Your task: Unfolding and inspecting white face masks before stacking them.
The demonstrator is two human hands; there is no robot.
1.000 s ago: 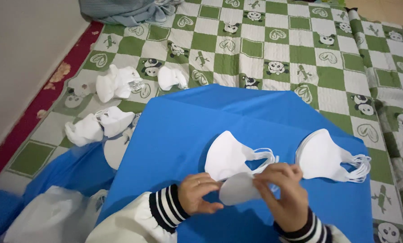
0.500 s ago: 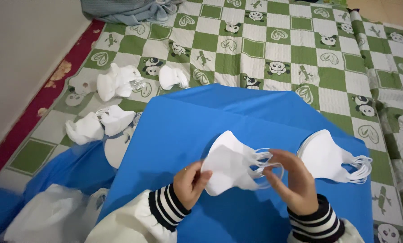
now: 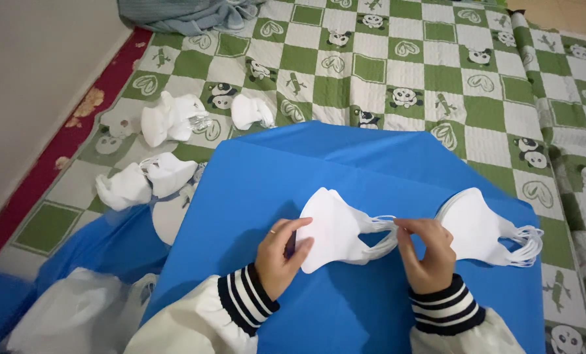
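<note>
A stack of white folded face masks (image 3: pixel 335 229) lies on a blue sheet (image 3: pixel 345 164). My left hand (image 3: pixel 281 255) presses its lower left edge, fingers apart. The ear loops (image 3: pixel 381 233) at the stack's right end are pinched in my right hand (image 3: pixel 427 252). Just to the right of that hand, a second stack of white masks (image 3: pixel 479 226) rests on the sheet, its loops fanned out toward the right edge.
The sheet covers a green and white checkered mat with panda prints (image 3: pixel 404 59). Bundles of white masks (image 3: pixel 171 118) (image 3: pixel 145 180) lie on the mat at left. A white plastic bag (image 3: pixel 63 321) sits at lower left, grey cloth (image 3: pixel 181 13) at the top, a wall along the left.
The mask I held has come down onto the left stack. My left hand slid to the stack's left edge, and my right hand now pinches the ear loops.
</note>
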